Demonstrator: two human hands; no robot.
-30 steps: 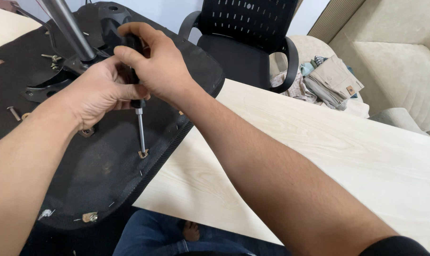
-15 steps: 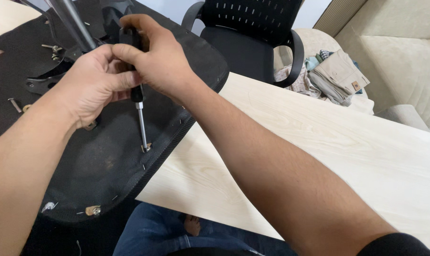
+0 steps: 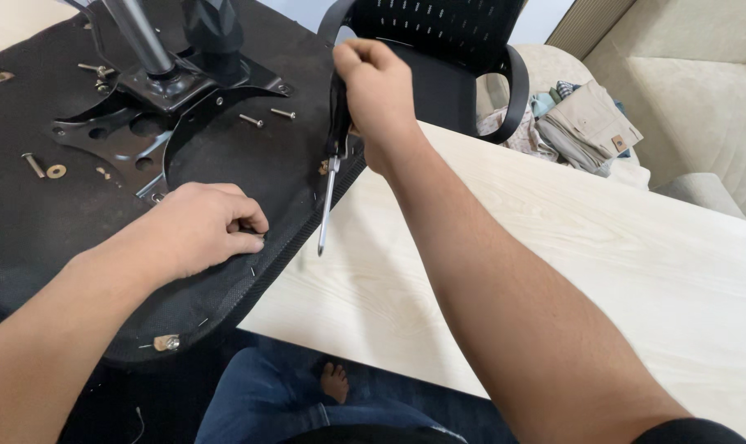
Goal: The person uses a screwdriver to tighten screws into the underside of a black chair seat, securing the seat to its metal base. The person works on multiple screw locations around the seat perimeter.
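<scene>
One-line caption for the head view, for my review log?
Right hand lifts a screwdriver off the upturned chair seat; left hand rests closed on the seat's fabric near its edge.

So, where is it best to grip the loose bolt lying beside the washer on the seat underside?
Pinch the bolt across its bare shank, coming from above. It lies flat on the black fabric, apart from the washer, so both long sides look free for fingertips.

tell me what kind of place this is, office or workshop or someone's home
Probably a home or small office room, not a workshop: a beige sofa with folded clothes, a black mesh office chair, and an upturned chair seat lying on a pale wooden table.
</scene>
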